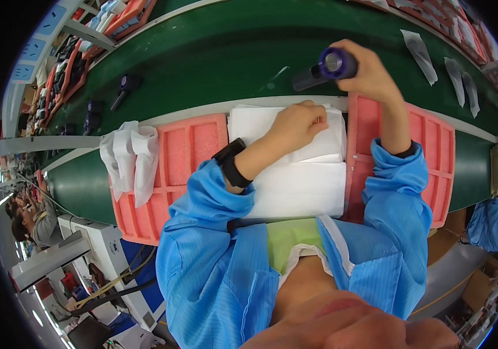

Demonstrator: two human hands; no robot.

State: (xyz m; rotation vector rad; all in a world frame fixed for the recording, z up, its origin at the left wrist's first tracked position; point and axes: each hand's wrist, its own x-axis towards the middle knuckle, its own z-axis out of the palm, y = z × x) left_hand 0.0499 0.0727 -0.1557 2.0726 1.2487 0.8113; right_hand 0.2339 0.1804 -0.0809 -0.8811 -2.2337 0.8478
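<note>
Because the stack of white sheets (301, 189) lies squarely in front of the body, I read every other place from it. Beyond its far right corner, raised above the green work surface (214, 64), the right hand (374, 72) has a dark handheld device (333, 63) with a purple ring at one end. I read that grip as firm: fingers and thumb are clamped around the thick head, while the slimmer handle sticks out free to the left, past the stack's far edge. My judgement is that the head fills the palm well, and that holding it so leaves the ringed end turned up toward the face.

Over the far part of the stack, the left hand (297, 132) is half curled, its fingers bunched together. I cannot tell from this high angle whether it pinches a sheet or only rests on the top one.

Directly left of the stack I see a left pink tray (188, 142), with pale wrappers (128, 160) draped over its outer side; directly right is a right pink tray (438, 157). Flanking the stack like this probably puts both trays within easy reach of either arm. Beyond the stack and well to its left, more dark devices (126, 87) lie on the green surface.
</note>
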